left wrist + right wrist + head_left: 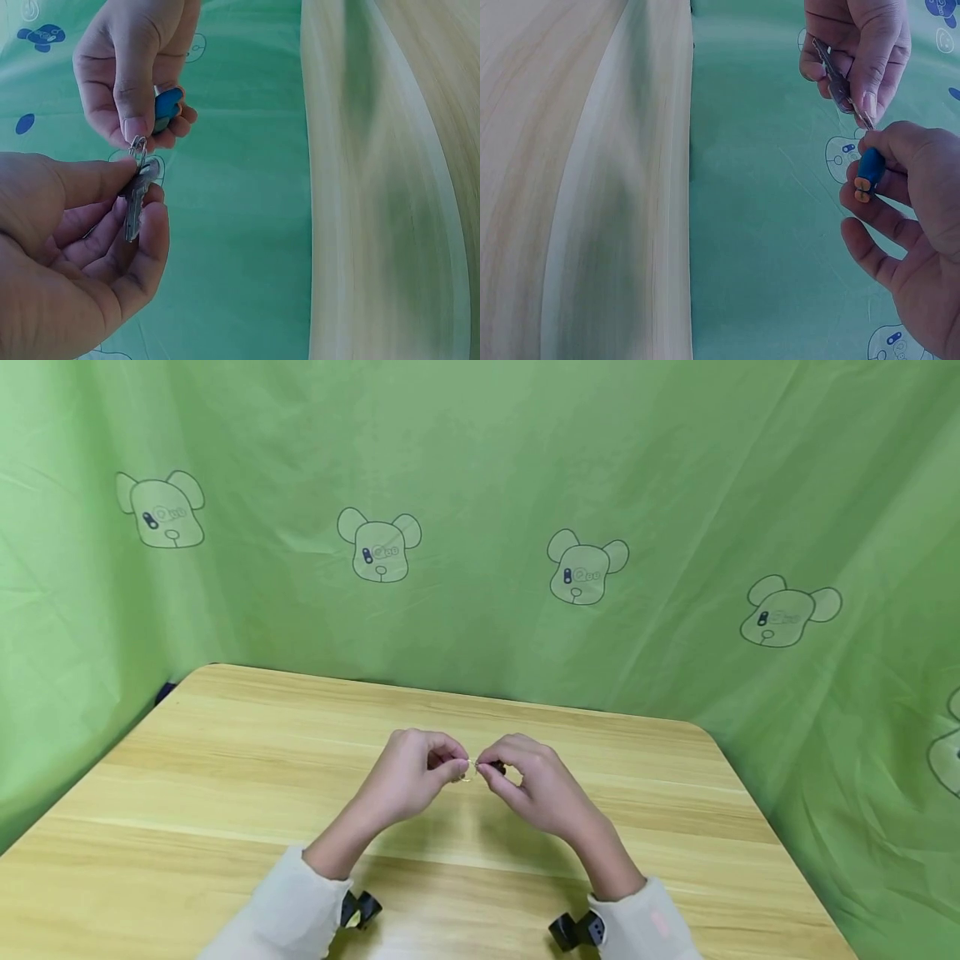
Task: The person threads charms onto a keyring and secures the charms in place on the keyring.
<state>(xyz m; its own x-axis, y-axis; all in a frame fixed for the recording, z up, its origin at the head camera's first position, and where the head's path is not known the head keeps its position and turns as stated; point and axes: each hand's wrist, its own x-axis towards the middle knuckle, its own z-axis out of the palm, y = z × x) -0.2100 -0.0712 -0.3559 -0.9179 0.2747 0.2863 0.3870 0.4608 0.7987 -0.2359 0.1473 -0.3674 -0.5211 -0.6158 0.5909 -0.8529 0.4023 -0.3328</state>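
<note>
Key on a metal ring with a blue charm, held up over the wood-grain tabletop, between its left and right edges; pinched at the key by the left hand, at the charm's ring end by the right hand; backed, beyond the far edge and rounded far corners, by draped green cloth printed with outlined animal faces

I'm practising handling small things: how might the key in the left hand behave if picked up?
The key is probably stiff: its straight blade looks metallic. Being thin, it seems unlikely to roll. With a wire ring at its head, it may swing if lifted by that.
</note>
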